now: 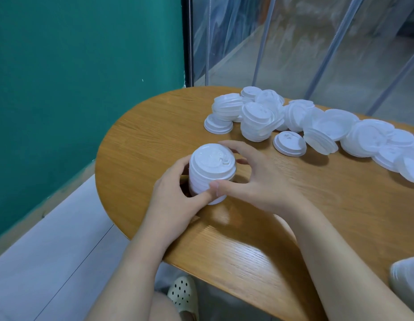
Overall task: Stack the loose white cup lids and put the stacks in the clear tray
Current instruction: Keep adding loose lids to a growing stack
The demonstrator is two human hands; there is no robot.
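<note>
- Gripping a short stack of white plastic cup lids [210,172] from both sides, the person's two bare hands hold it upright on the rounded wooden table [136,163], near its curved left end.
- The left hand [176,193] wraps the stack's near-left side, with its thumb lying along the lowest lids.
- The right hand [252,179] curls round the right side, thumb pressed to the front of the stack and fingers reaching behind the top lid.
- A long heap of loose white lids [317,128] spreads along the table's far edge, from near the far-left curve out to the right edge.
- Within that heap, a few partial stacks lean or lie tipped over; a single lid [289,143] sits flat, just in front of the heap.
- Another single lid [217,126] lies at the heap's left end.
- A whitish object [407,281], cut off by the frame, rests at the table's near-right edge; what it is cannot be told.
- Below the table's near edge, a dotted pale shoe [183,295] shows on the grey floor.
</note>
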